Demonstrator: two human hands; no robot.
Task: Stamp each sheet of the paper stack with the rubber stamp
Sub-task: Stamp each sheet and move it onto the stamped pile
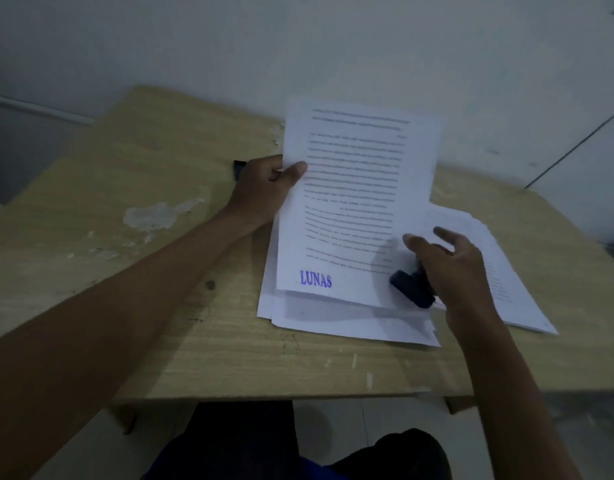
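My left hand (267,187) pinches the left edge of a printed sheet (354,188) and holds it lifted, its far end tilted up toward the wall. A blue "LUNAS" stamp mark (316,279) shows at the sheet's lower left corner. My right hand (451,268) holds the dark rubber stamp (411,287) in its palm at the sheet's lower right, thumb and forefinger spread. Under the sheet lies the paper stack (333,320). A second pile of sheets (506,282) is fanned out to the right, partly under my right hand.
The wooden table (160,271) has worn, chipped patches at the left. A small dark object (239,169), partly hidden, lies behind my left hand. A pale wall stands close behind the table. My knees show below the front edge.
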